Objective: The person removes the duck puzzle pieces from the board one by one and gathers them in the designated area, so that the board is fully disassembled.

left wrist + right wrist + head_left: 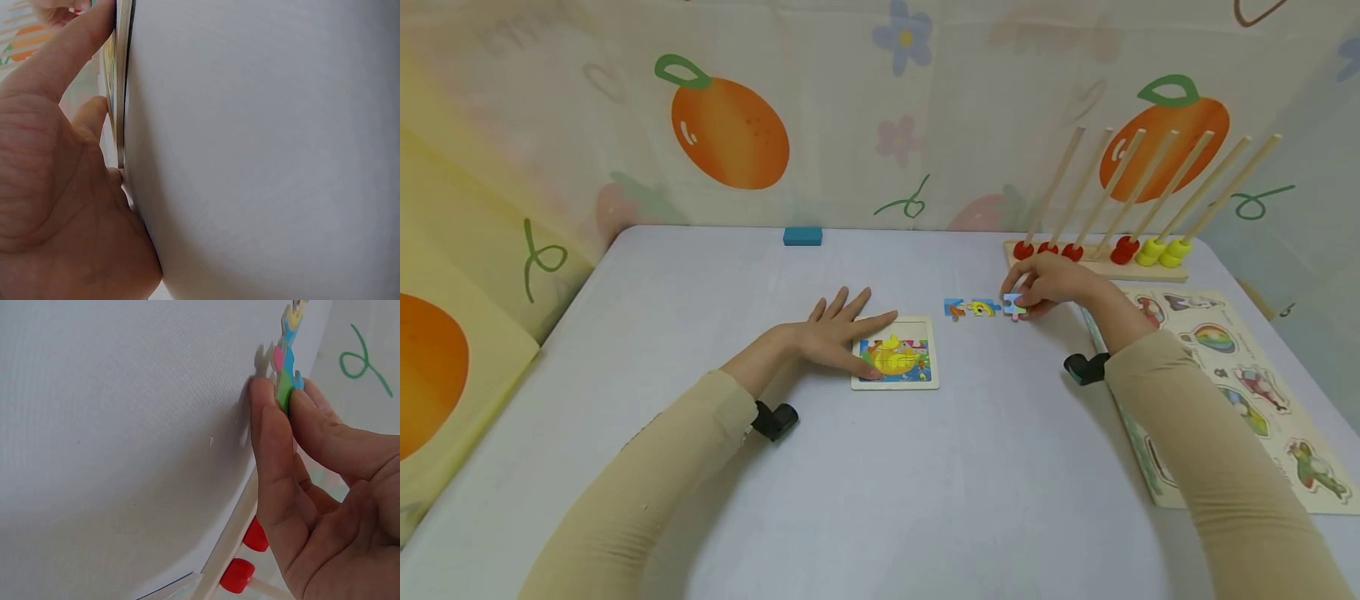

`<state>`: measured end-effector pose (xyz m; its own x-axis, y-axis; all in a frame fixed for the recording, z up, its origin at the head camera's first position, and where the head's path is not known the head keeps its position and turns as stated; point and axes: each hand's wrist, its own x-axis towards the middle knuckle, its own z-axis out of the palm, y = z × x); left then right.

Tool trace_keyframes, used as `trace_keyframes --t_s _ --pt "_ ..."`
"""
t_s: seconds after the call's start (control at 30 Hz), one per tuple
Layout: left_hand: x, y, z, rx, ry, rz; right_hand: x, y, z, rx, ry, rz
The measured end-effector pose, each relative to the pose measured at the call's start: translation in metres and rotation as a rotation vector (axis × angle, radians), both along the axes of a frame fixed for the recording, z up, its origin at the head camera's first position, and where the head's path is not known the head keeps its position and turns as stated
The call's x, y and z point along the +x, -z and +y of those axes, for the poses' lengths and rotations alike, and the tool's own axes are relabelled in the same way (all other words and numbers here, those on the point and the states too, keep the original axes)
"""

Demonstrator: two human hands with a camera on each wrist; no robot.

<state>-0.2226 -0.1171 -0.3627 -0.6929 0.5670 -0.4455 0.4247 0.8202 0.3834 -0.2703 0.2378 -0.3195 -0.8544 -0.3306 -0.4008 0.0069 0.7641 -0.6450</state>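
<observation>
My left hand (831, 335) lies with fingers spread over the left side of a small square puzzle tray (934, 358), its thumb and a finger resting on the frame. Inside the tray is a partly filled picture of a yellow duck (897, 357), with bare wood along the top row. To the right, my right hand (1052, 279) pinches a blue, green and pink jigsaw piece (286, 381) between thumb and fingers, close over the table. Left of that piece, two more jigsaw pieces, one blue and orange (954, 309) and one blue and yellow (982, 308), lie in a row.
Behind my right hand stands a wooden bead rack (1097, 268) with tall pegs and red and yellow beads. A large picture board (1217, 358) lies under my right forearm. At the table's back edge sits a blue block (802, 237), before a printed curtain (842, 125).
</observation>
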Motion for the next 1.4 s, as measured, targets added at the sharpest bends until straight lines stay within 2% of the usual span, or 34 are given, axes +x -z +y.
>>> trace_keyframes --t_s 0.33,0.97,1.4 --pt "0.0023 -0.0034 0.0001 0.021 0.01 0.006 -0.0033 0.0047 -0.0019 0.074 0.033 -0.032" --pt "0.0008 -0.0031 0.0001 0.026 0.005 -0.005 -0.0045 0.0053 -0.0029 0.123 0.116 -0.035" --pt "-0.0015 -0.0029 -0.0095 0.15 0.001 -0.042 -0.0035 0.003 -0.004 0.145 0.145 -0.03"
